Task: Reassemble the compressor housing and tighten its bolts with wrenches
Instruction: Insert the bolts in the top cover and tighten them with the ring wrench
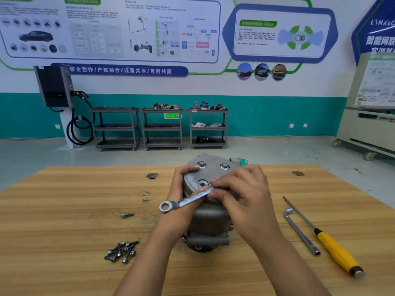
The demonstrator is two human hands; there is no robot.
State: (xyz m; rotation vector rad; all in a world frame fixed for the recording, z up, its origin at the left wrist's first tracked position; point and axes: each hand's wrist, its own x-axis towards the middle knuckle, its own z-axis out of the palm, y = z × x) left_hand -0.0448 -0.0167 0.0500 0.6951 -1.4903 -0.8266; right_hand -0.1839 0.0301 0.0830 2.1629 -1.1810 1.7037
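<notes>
The right hand (241, 195) pinches one end of the wrench (188, 199) with curled fingers. The left hand (182, 184) grips the rim of the compressor housing (213, 170), which stands upright near the middle of the table (64, 199). The wrench's working end is hidden under the right fingers, so its seating on a bolt cannot be confirmed.

Recommended: seat the wrench fully on the bolt head, hold the shank level with the cover, and brace the housing against turning.

Two fitted bolts (224, 166) show at the cover's far edge. Spare bolts (121, 252) lie near left. A socket wrench (301, 231) and a screwdriver (333, 251) lie to the right, well apart. The left wrist lies under the free ring end and will probably limit the stroke.
</notes>
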